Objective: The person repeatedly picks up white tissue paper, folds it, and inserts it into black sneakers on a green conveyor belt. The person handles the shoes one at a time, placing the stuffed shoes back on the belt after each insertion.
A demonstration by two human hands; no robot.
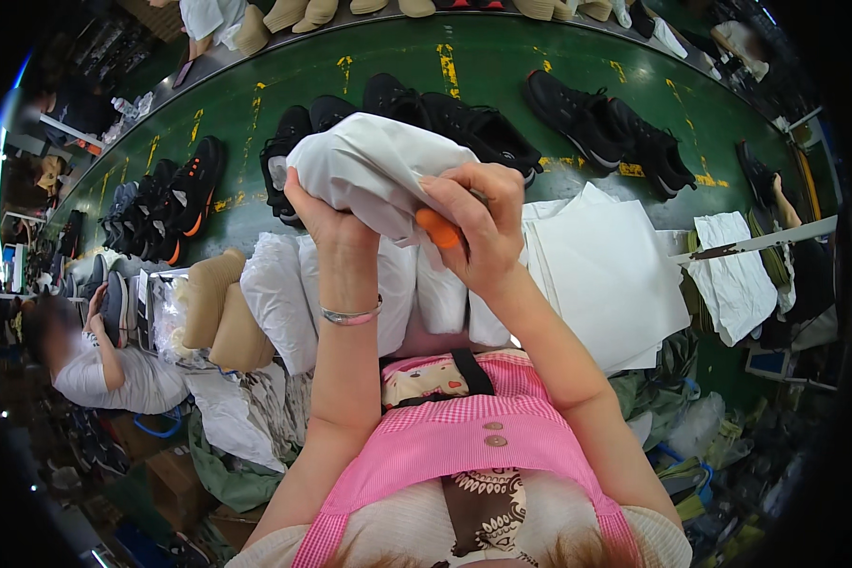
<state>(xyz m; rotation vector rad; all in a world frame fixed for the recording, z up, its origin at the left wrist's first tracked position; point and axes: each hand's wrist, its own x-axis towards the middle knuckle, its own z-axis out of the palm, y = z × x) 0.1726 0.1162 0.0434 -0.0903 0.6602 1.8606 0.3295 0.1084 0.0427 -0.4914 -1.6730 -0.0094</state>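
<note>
Above the near edge of the green belt, I hold up a bundle of crumpled white paper. My left hand is closed around its lower left side. At the right end my right hand pinches a fold of the paper, with an orange finger cover at its thumb. What is inside the paper, if anything, is hidden. Below my hands lie several white paper-wrapped bundles, and to the right of them is a stack of flat white sheets.
Black shoes stand on the green belt behind my hands, with another black pair to the right. Shoes with orange soles are at left. Tan shoe forms lie near my left forearm. A person sits at left holding a grey shoe.
</note>
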